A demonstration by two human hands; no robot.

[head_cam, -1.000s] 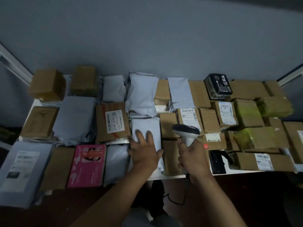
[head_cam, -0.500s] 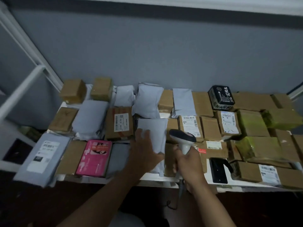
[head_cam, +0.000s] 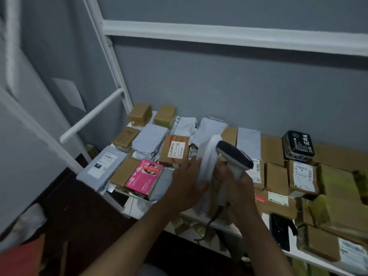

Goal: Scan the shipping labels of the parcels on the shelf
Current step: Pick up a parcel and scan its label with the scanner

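Many parcels cover the white shelf [head_cam: 199,217]: brown boxes, grey mailer bags, a pink box [head_cam: 144,177]. My left hand [head_cam: 186,187] grips a white mailer bag [head_cam: 207,160] and holds it tipped up on edge above the shelf. My right hand [head_cam: 238,193] grips the handle of a white barcode scanner [head_cam: 235,157]. The scanner's dark head sits right beside the raised bag. A brown box with a white barcode label [head_cam: 176,149] lies just left of the bag. No label shows on the raised bag.
A black box with white characters [head_cam: 298,145] stands at the back right. A black flat object [head_cam: 280,232] lies at the shelf's front edge. White shelf-frame bars [head_cam: 111,62] rise at the left and cross above. A grey wall is behind.
My left hand has lifted the white mailer bag from flat to standing on edge. The scanner has come up beside it. My head has turned left and upward.
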